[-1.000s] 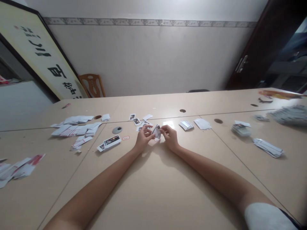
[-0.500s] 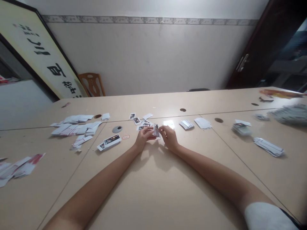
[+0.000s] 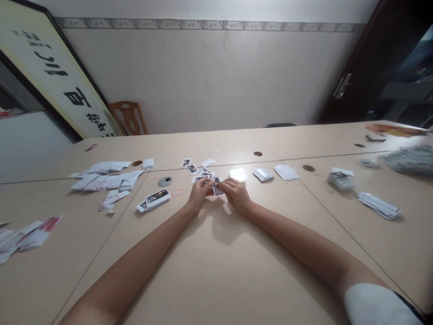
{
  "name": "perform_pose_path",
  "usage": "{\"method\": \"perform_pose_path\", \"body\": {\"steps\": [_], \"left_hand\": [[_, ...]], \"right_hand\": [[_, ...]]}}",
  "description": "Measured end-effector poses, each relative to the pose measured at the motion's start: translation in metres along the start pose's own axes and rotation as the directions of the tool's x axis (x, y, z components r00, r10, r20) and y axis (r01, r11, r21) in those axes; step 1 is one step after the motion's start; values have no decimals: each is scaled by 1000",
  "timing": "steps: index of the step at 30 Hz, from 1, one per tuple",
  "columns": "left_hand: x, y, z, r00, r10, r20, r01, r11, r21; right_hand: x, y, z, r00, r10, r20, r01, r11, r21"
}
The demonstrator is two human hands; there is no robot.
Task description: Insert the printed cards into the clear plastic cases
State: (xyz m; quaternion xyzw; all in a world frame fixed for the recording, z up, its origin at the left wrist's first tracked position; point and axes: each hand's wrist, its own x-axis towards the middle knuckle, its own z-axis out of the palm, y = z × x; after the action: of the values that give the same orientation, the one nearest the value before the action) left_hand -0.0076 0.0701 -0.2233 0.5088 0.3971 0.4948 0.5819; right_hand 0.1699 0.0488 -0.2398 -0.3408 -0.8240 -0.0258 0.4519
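My left hand (image 3: 199, 191) and my right hand (image 3: 236, 193) meet far out on the beige table (image 3: 216, 266), fingertips pinched on the same small printed card (image 3: 216, 186). The card is white-edged with a dark picture and lies low, close to the tabletop between the two hands. Several similar small cards (image 3: 199, 170) lie scattered just beyond my fingers. A bright white stack (image 3: 237, 174) sits right behind my right hand.
Piles of white and red-edged cards (image 3: 108, 178) lie at the left, more cards (image 3: 23, 237) at the left edge. A grey disc (image 3: 164, 181) and a printed strip (image 3: 154, 199) sit left of my hands. Card stacks (image 3: 340, 179) and a long bundle (image 3: 379, 206) lie right.
The card stood tilted up between my fingers earlier; now both hands have lowered it toward the table and drawn closer together. The camera has tipped down slightly.
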Motion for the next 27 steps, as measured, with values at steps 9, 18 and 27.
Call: {"method": "perform_pose_path", "body": {"steps": [9, 18, 27], "left_hand": [[5, -4, -7, 1000, -8, -3, 8, 996, 86], [10, -12, -13, 999, -33, 0, 33, 980, 194], [12, -14, -16, 1000, -28, 7, 26, 970, 242]], "right_hand": [[-1, 3, 1, 999, -31, 33, 34, 996, -80], [-2, 7, 0, 997, -32, 72, 41, 991, -126], [-3, 8, 1, 994, -23, 108, 37, 991, -130]]}}
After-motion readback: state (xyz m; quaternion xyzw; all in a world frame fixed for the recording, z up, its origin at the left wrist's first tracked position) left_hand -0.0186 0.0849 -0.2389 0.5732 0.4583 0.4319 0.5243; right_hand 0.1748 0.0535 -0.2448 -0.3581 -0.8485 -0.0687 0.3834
